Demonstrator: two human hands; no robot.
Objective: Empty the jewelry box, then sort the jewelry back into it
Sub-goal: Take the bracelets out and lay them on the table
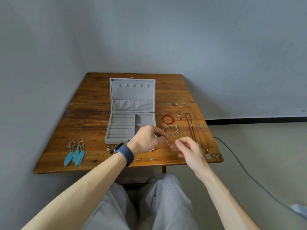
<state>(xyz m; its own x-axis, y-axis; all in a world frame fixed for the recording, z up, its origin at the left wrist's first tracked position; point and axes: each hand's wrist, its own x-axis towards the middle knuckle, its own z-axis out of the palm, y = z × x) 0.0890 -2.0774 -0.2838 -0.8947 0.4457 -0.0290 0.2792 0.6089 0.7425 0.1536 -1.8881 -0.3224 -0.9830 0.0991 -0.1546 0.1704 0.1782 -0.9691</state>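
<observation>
Worn wooden table (pixel 93 97), grey wall (pixel 166 39), grey cable (pixel 249 176) on floor (pixel 249 143), black baseboard (pixel 255 120)

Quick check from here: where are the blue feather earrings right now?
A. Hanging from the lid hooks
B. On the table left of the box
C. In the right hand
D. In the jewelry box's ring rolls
B: the blue feather earrings lie flat on the wooden table, left of the open jewelry box, apart from it; both hands are busy with a thin bangle on the box's other side.
</observation>
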